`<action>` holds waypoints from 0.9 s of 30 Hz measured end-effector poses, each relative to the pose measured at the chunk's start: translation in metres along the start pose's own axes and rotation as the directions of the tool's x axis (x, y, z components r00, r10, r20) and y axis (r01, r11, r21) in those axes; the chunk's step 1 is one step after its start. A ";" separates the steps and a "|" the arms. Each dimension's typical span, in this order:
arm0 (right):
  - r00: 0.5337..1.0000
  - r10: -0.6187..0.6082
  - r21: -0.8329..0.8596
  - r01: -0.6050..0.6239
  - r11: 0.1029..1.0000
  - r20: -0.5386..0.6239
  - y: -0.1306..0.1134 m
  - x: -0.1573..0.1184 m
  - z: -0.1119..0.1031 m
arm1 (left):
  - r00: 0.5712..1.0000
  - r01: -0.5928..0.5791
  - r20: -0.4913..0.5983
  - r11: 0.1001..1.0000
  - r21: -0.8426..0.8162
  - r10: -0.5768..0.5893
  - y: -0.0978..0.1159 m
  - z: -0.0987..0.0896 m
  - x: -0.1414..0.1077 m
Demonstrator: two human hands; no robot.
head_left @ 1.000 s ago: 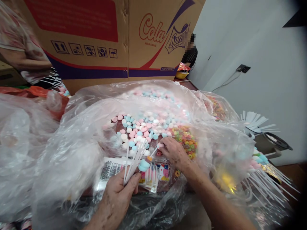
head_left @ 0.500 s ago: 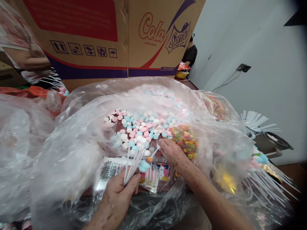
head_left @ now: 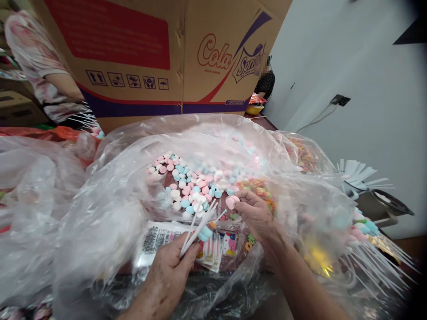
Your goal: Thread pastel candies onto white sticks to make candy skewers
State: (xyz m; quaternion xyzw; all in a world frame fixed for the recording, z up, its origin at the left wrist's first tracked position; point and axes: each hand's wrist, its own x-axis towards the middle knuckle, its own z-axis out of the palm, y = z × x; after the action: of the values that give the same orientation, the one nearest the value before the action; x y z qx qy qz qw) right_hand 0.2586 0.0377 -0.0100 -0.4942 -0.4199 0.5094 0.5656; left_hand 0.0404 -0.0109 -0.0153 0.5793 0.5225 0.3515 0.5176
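Observation:
My left hand (head_left: pixel 173 262) is closed round a bundle of thin white sticks (head_left: pixel 200 226) that fan upward. One stick in that grip carries a blue candy (head_left: pixel 204 234) with a small orange ring candy (head_left: pixel 212 226) against it, and its blue tip points up to the right. Between thumb and fingers, my right hand (head_left: pixel 255 213) pinches a pink candy (head_left: pixel 232 202), a little apart from the stick's tip. Behind both hands lies a pile of pink, white and blue candies (head_left: pixel 196 182). Colourful ring candies (head_left: pixel 262 189) sit behind my right hand, partly hidden by it.
Clear plastic sheeting (head_left: pixel 110 178) surrounds the candies. Printed packets (head_left: pixel 160 242) lie under my left hand. A large cardboard box (head_left: pixel 133 44) stands behind. Finished candy sticks (head_left: pixel 367 249) and a grey pitcher (head_left: pixel 376 204) are at right. Another person's arm (head_left: pixel 66 86) shows at left.
My right hand has moved off the stick's tip and now holds a pink candy, turned more upright. The left hand keeps its bundle of sticks. The view has shifted slightly.

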 end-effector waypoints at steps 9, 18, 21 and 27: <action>0.996 0.092 0.130 -0.090 0.987 -0.010 -0.006 -0.011 0.010 | 0.999 -0.033 -0.024 0.999 0.016 0.034 0.004 0.004 0.001; 1.000 -0.017 -0.019 0.017 1.000 -0.005 -0.001 -0.017 0.011 | 0.999 0.011 -0.030 1.000 0.004 -0.011 0.005 0.006 0.002; 0.992 -0.130 -0.205 0.127 0.971 -0.002 0.002 -0.020 0.011 | 1.000 -0.008 -0.028 1.000 0.015 0.009 0.003 0.007 0.002; 0.986 -0.157 -0.260 0.164 0.951 0.049 0.009 -0.022 0.014 | 1.000 0.002 -0.028 0.999 0.048 -0.001 -0.003 0.013 0.001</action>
State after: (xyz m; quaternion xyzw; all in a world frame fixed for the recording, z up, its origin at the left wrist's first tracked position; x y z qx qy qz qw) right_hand 0.2410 0.0180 -0.0162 -0.5221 -0.5304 0.4081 0.5287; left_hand 0.0524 -0.0135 -0.0215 0.5862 0.5384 0.3462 0.4966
